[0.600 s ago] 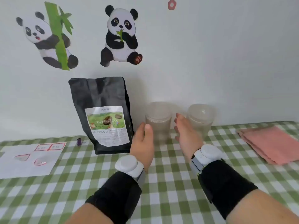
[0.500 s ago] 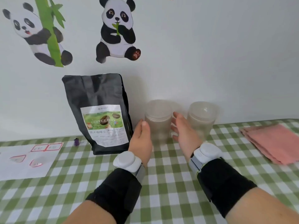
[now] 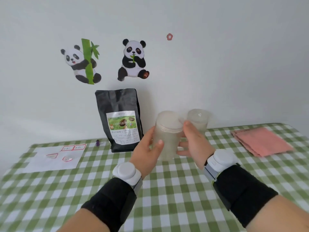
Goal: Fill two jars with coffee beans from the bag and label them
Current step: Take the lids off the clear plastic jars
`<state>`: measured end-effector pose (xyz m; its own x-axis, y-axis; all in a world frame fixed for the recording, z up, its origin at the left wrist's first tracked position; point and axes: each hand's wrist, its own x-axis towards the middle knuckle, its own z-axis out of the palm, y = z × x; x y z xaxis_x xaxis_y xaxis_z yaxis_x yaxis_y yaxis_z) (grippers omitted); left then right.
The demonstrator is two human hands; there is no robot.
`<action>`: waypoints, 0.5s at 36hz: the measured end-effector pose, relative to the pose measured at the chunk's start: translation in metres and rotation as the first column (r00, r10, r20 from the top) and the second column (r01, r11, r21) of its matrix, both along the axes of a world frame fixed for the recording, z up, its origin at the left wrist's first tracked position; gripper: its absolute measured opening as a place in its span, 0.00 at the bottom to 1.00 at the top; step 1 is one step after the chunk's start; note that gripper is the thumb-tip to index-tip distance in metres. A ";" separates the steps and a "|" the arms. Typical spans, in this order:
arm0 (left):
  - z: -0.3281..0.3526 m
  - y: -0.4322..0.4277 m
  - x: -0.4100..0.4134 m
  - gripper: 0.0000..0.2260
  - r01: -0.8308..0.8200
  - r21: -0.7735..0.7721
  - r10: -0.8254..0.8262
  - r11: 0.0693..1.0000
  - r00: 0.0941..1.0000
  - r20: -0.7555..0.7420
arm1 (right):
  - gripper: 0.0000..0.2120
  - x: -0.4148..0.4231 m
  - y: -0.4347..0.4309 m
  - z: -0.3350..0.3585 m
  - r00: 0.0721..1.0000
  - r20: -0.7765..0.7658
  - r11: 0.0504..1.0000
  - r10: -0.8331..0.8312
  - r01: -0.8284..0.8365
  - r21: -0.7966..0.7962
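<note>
- A green-checked worktop (image 3: 167, 198) is running back to a white wall with panda stickers, and the task's things are standing along its far side.
- The left hand (image 3: 147, 153) and right hand (image 3: 194, 144) are clasping the near jar (image 3: 167, 136) between them. Each grip is curling round one flank of the jar, and the left thumb is lying across its front.
- The jar is standing close to upright, its long axis running vertically and its lidded end pointing up. Whether its base is touching the worktop, I cannot tell.
- The far jar (image 3: 198, 121) is waiting just behind the right grip.
- The bag (image 3: 122, 119) is standing upright just left of the left grip, and the label sheet (image 3: 53, 158) is lying well left of that.
- A pink cloth (image 3: 260, 141) is lying well right of the right grip.
- Likely risks:
  - The jar's smooth sides could be slipping if either grip loosens while the lid is being worked off.
  - The right grip is sitting so close to the far jar that a twist or pull might knock it over.
  - The tall bag could topple if the left wrist brushes it.
</note>
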<state>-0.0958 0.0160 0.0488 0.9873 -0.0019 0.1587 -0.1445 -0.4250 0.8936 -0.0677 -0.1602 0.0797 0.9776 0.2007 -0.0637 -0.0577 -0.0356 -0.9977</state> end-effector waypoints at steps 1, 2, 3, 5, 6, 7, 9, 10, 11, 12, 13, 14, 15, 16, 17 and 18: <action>0.002 0.001 -0.002 0.27 0.026 0.025 -0.025 0.999 1.000 -0.006 | 0.21 -0.003 0.000 0.003 1.000 -0.005 1.000 0.007 -0.007 -0.005; 0.003 0.004 -0.003 0.31 0.039 0.032 -0.038 0.999 0.999 -0.019 | 0.20 -0.005 -0.001 0.005 1.000 -0.014 1.000 0.004 -0.005 -0.012; 0.013 0.005 -0.021 0.35 0.054 0.038 -0.053 0.998 0.998 -0.021 | 0.19 -0.021 -0.003 0.014 1.000 -0.007 0.999 0.008 -0.008 -0.043; 0.018 0.007 -0.040 0.40 0.046 0.081 -0.044 0.996 0.999 -0.027 | 0.19 -0.038 -0.006 0.021 1.000 -0.014 0.996 0.023 -0.024 -0.084; 0.021 0.010 -0.051 0.41 0.033 0.115 -0.033 0.993 0.999 -0.008 | 0.19 -0.050 -0.007 0.026 0.999 -0.002 0.993 0.036 -0.036 -0.113; 0.026 0.012 -0.070 0.41 0.025 0.137 -0.025 0.990 1.000 -0.005 | 0.19 -0.068 -0.007 0.032 0.998 0.005 0.988 0.055 -0.054 -0.148; 0.031 0.017 -0.079 0.41 0.018 0.181 -0.021 0.983 1.000 0.012 | 0.19 -0.079 -0.008 0.038 0.998 0.019 0.978 0.055 -0.050 -0.201; 0.037 0.018 -0.092 0.42 0.009 0.217 -0.018 0.976 0.999 0.040 | 0.19 -0.093 -0.008 0.043 0.998 0.023 0.973 0.056 -0.049 -0.226; 0.040 0.019 -0.092 0.42 -0.002 0.263 -0.017 0.965 0.998 0.067 | 0.20 -0.093 -0.008 0.046 0.999 0.032 0.970 0.041 -0.032 -0.240; 0.045 0.020 -0.104 0.43 -0.006 0.315 -0.023 0.949 0.996 0.089 | 0.21 -0.105 -0.007 0.051 0.998 0.046 0.966 0.030 -0.017 -0.259; 0.049 0.021 -0.116 0.44 -0.004 0.366 -0.034 0.930 0.995 0.097 | 0.23 -0.116 -0.007 0.056 0.998 0.060 0.956 0.035 -0.016 -0.292; 0.054 0.021 -0.116 0.45 -0.004 0.423 -0.046 0.906 0.993 0.108 | 0.25 -0.116 -0.007 0.060 0.996 0.077 0.946 0.034 -0.008 -0.324; 0.058 0.021 -0.125 0.46 -0.009 0.494 -0.057 0.869 0.991 0.118 | 0.27 -0.125 -0.006 0.063 0.995 0.093 0.932 0.044 -0.007 -0.362; 0.063 0.022 -0.134 0.46 -0.037 0.580 -0.064 0.814 0.986 0.153 | 0.30 -0.134 -0.005 0.067 0.993 0.105 0.918 0.055 -0.009 -0.396; 0.066 0.021 -0.132 0.47 -0.073 0.667 -0.077 0.741 0.978 0.193 | 0.32 -0.133 -0.005 0.068 0.994 0.101 0.908 0.053 -0.006 -0.419; 0.068 0.021 -0.138 0.48 -0.116 0.744 -0.092 0.658 0.969 0.232 | 0.34 -0.141 -0.004 0.071 0.994 0.097 0.895 0.053 -0.004 -0.446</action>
<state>-0.2338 0.0366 0.1167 0.9214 -0.2104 0.3266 -0.2879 -0.9343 0.2103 -0.2086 -0.1641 0.1504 0.9779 0.2027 -0.0514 0.0528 -0.4770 -0.8773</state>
